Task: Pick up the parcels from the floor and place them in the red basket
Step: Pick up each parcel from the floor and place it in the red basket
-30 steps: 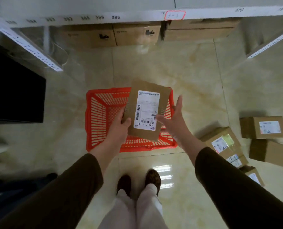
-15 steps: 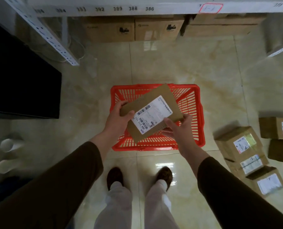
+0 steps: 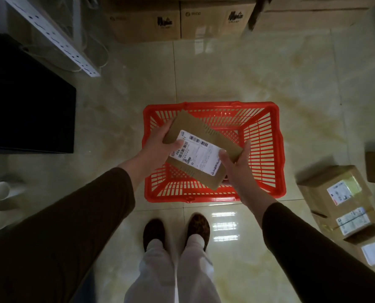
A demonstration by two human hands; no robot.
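Head view: a person's left hand (image 3: 158, 147) and right hand (image 3: 237, 162) are gripping a flat parcel (image 3: 200, 147), fingers pinching its ends, above the red basket (image 3: 269, 149); more parcels (image 3: 344, 204) are lying on the floor at 3 o'clock.

Stockroom / parcel depot: perforated metal shelving upright (image 3: 57, 40), branded cartons (image 3: 177, 20) stored at floor level, labelled parcels (image 3: 337, 193) scattered on polished tile floor (image 3: 237, 73), red basket (image 3: 278, 149) for sorting.

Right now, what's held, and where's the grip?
A flat brown parcel, above the red basket: left hand on its left end, right hand on its right end.
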